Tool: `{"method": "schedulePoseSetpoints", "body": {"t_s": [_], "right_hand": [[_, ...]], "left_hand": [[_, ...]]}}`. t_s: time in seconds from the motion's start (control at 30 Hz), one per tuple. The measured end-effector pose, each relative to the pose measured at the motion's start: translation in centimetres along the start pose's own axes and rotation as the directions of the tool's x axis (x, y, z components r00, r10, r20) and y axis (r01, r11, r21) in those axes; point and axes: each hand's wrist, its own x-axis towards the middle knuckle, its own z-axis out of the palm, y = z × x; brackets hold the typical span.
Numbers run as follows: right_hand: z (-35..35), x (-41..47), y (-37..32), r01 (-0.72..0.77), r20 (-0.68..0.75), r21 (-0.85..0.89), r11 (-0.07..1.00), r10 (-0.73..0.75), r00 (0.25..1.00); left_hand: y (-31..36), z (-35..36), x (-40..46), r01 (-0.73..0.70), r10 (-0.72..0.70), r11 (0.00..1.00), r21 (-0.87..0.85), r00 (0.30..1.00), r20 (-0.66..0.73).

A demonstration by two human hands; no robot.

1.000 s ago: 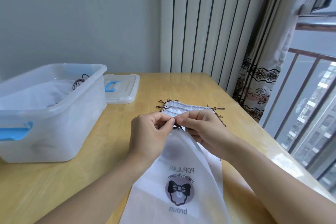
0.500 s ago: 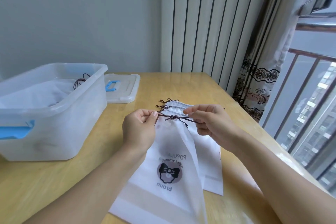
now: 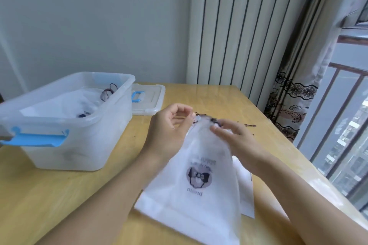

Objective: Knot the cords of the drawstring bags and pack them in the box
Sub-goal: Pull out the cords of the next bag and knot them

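A white drawstring bag [image 3: 199, 165] with a bow print lies on the wooden table [image 3: 59, 195], its gathered top raised and blurred. The dark knotted cord [image 3: 214, 120] shows at that top. My right hand [image 3: 237, 139] pinches the bag's neck just below the knot, thumb on the near side. My left hand [image 3: 169, 125] is beside the bag's top with its fingers curled; blur hides whether it pinches the cord's end. The clear plastic box [image 3: 119, 79] with blue handles stands to the left, with white bags [image 3: 65, 103] inside.
Another white bag [image 3: 247, 195] lies flat under the held one, with loose cord ends [image 3: 251, 125] behind my right hand. The box's lid [image 3: 151, 97] lies behind the box. A curtain [image 3: 288, 105] and a window railing border the table's right edge.
My hands were pulling the cord ends apart to tighten the knot. They have since come back together, and my right hand has shifted from the cord to the bag's neck.
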Motion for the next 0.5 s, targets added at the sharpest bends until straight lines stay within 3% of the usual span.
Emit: {"method": "schedulePoseSetpoints", "body": {"t_s": [0.1, 0.17, 0.27, 0.33, 0.4, 0.5], "right_hand": [[0.1, 0.1, -2.5, -0.043, -0.038, 0.234, 0.971, 0.053, 0.998], [0.8, 0.7, -5.2, -0.027, -0.057, 0.298, 0.954, 0.046, 0.997], [3.2, 2.8, -9.8, -0.014, -0.057, 0.335, 0.942, 0.035, 0.998], [5.7, 4.4, -12.8, -0.009, -0.016, 0.373, 0.928, 0.016, 1.0], [8.8, 6.2, -15.0, 0.002, 0.008, 0.385, 0.923, -0.006, 1.0], [14.2, 9.2, -17.2, 0.007, -0.015, 0.323, 0.946, -0.002, 1.0]], "left_hand": [[3.5, -3.1, 0.8, 0.012, -0.027, 0.937, 0.35, 0.999, 0.037], [6.1, -5.8, 1.8, 0.002, -0.06, 0.871, 0.491, 0.993, 0.102], [9.3, -10.1, 3.6, -0.07, 0.091, 0.888, 0.455, 0.996, -0.024], [10.6, -13.1, 4.9, -0.046, 0.118, 0.92, 0.39, 0.98, -0.163], [11.6, -16.1, 5.4, 0.081, -0.006, 0.945, 0.317, 0.973, -0.231], [11.7, -20.8, 5.0, 0.336, -0.314, 0.888, 0.315, 0.942, -0.12]]}}
